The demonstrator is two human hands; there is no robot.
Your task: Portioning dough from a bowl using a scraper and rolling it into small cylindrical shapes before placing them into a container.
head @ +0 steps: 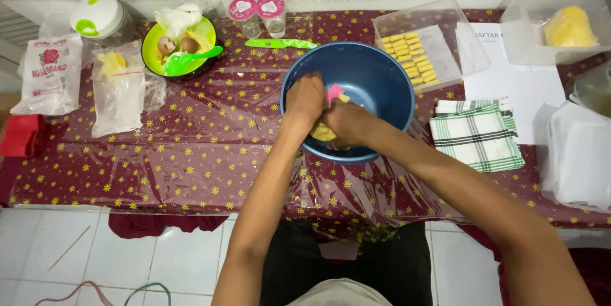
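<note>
Both forearms reach from the near edge of the surface (191, 153) into the blue bowl (375, 77) at its middle. Left hand (305, 99) curls its fingers against the inner wall; right hand (347, 121) clasps the yellow dough (323, 132) (directly beneath both palms), beside a pink scraper (334, 91).

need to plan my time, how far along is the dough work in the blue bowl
Done: a clear tray already holds rows of shaped yellow sticks. In hand: the left hand and right hand work yellow dough inside the blue bowl. Left: that dough is still unshaped.
</note>
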